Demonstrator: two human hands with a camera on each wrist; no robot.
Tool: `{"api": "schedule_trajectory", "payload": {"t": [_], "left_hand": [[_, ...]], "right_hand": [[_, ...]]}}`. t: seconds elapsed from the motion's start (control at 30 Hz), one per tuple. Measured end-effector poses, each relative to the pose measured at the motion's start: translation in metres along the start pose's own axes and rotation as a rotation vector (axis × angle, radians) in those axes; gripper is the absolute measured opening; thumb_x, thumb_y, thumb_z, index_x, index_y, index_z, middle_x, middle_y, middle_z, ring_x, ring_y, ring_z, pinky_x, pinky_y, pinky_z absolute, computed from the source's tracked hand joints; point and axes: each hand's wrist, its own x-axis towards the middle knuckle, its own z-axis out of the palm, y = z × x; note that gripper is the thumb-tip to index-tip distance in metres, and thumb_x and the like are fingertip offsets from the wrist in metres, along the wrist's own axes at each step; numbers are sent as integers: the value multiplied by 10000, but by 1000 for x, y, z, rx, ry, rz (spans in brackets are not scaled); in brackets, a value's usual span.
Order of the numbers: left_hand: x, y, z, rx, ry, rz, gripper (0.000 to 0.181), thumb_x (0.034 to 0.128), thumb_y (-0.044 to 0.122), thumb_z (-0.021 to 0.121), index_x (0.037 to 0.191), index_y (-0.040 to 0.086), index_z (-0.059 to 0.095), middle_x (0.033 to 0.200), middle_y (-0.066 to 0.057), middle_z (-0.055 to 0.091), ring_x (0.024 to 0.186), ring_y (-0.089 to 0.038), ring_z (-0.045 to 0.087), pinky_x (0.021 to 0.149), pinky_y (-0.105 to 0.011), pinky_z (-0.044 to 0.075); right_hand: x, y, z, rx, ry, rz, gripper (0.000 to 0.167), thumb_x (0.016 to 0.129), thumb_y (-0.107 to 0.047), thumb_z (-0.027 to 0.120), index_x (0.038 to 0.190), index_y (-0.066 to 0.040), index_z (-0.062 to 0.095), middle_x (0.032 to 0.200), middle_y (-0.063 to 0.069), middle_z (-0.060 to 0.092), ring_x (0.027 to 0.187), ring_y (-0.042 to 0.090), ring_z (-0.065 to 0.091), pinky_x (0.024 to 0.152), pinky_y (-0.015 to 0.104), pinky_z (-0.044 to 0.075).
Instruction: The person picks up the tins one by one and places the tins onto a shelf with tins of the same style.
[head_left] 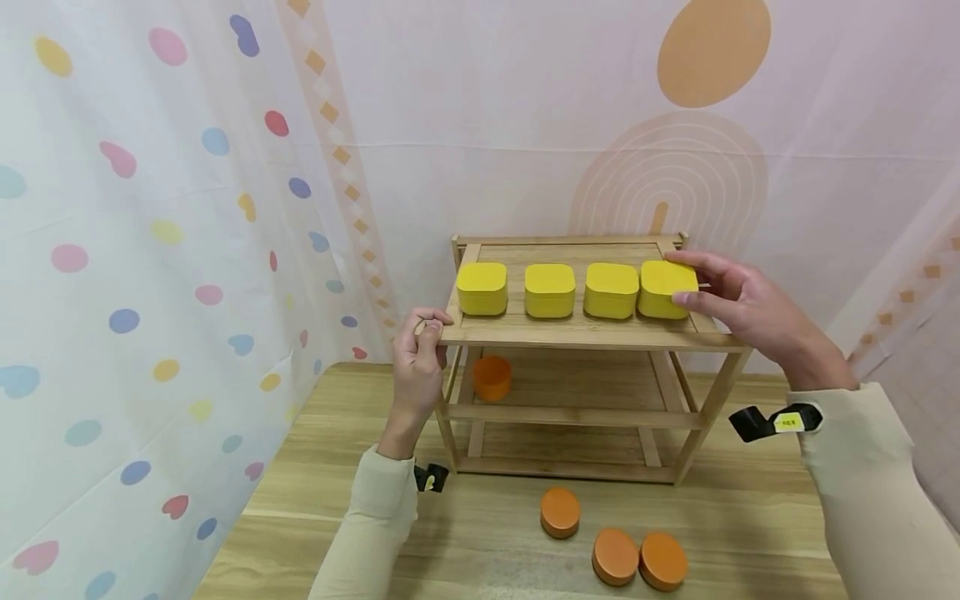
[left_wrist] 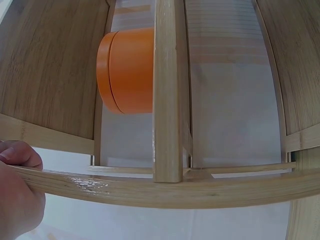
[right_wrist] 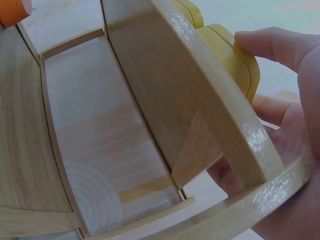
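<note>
Before the wooden rack (head_left: pixel 573 417), three orange containers (head_left: pixel 616 557) occupy the tabletop (head_left: pixel 300 483).

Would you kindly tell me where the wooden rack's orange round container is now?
In the head view, the orange round container stands at the left end of the middle wooden shelf, below the leftmost yellow rounded-square box.

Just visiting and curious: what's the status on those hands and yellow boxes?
Left hand gripping wooden rack at its top left corner. Right hand holding rightmost yellow box. Next yellow box close beside it, nothing else seen blocking.
</note>
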Motion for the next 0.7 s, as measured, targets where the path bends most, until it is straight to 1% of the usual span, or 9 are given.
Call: {"api": "schedule_trajectory", "payload": {"t": [0.1, 0.2, 0.37, 0.53, 0.7], "left_hand": [[0, -1, 0, 4, 2, -1, 257, 1022, 118, 368, 992, -78, 532, 569, -1, 351, 467, -89, 308, 443, -194, 278], [0, -1, 0, 10, 4, 3, 261, 1021, 124, 369, 996, -76, 535, 568, -3, 354, 464, -92, 309, 440, -197, 276], [1, -1, 0, 8, 4, 7, 268, 1017, 131, 369, 995, -78, 535, 560, 13, 352, 460, -89, 304, 436, -197, 269], [1, -2, 0, 9, 7, 9, 269, 1020, 134, 369, 994, -77, 535, 556, 18, 345, 454, -91, 298, 434, -196, 264], [2, -2, 0, 17, 1, 15, 269, 1024, 136, 371, 997, -74, 536, 560, 6, 347, 459, -98, 304, 438, -197, 272]], "right_hand": [[-1, 0, -1, 3, -11, 26, 513, 990, -156, 594, 1482, -187, 455, 1499, 28, 431, 1193, 34, 488, 930, 104, 393], [-1, 1, -2, 12, -29, 38, 518, 996, -171, 586, 1492, -187, 440, 1565, 58, 357, 1277, 0, 429, 974, 72, 348], [1, 2, -2, 32, -47, 26, 506, 1011, -170, 554, 1500, -169, 425, 1580, 81, 321, 1335, 47, 369, 983, 78, 333], [3, 4, -3, 43, -56, 37, 508, 1014, -183, 547, 1505, -183, 416, 1594, 67, 296, 1375, 72, 326, 985, 73, 321], [3, 4, -4, 50, -67, 44, 547, 1015, -190, 546, 1532, -171, 366, 1616, 45, 261, 1439, 149, 278, 996, 64, 317]]}}
